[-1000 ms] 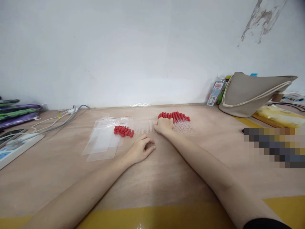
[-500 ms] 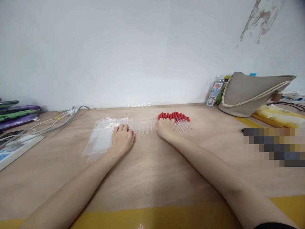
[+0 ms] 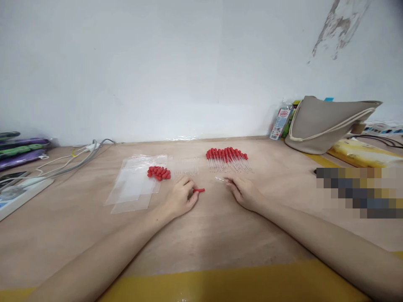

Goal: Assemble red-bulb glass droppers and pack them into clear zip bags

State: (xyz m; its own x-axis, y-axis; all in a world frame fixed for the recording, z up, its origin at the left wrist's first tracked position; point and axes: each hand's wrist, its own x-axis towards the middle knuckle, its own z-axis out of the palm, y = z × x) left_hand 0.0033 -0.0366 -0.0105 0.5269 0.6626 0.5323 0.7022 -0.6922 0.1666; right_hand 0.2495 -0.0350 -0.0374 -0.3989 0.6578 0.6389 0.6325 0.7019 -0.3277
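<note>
My left hand [image 3: 180,197] rests on the wooden table [image 3: 201,235] and pinches a small red rubber cap [image 3: 199,190] that points right. My right hand [image 3: 244,193] lies just right of it, fingers closed on a thin clear glass tube [image 3: 221,179]. The two hands sit a short gap apart. Behind the left hand lies a small heap of red caps [image 3: 159,172] on clear plastic bags [image 3: 134,186]. A row of bare clear tubes [image 3: 185,166] lies behind the hands. To its right is a fan of tubes fitted with red caps [image 3: 227,157].
A beige bag [image 3: 327,123] and a yellow packet [image 3: 355,153] stand at the back right, with a small printed packet [image 3: 279,119] against the wall. Grey and white cables [image 3: 69,161], a power strip [image 3: 22,191] and purple-green items [image 3: 22,151] lie at the left.
My left hand left the heap of red caps and came back toward the centre holding one cap. My right hand drew back from the tube rows with a clear tube.
</note>
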